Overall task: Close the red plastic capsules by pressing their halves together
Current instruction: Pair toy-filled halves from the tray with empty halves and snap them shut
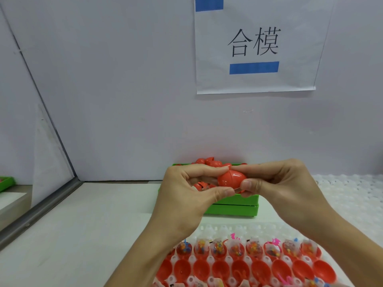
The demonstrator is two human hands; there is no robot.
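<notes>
Fingers of left hand [186, 195] | right hand [281, 183] pinching red capsule [231, 179] | above green bin [234, 206] edge

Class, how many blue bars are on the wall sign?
2. One blue bar at the sign's top left, cut by the frame; the other under the two characters.

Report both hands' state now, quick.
Left hand: closed, fingers pinching the red capsule.
Right hand: closed, fingers pinching the same red capsule.
</notes>
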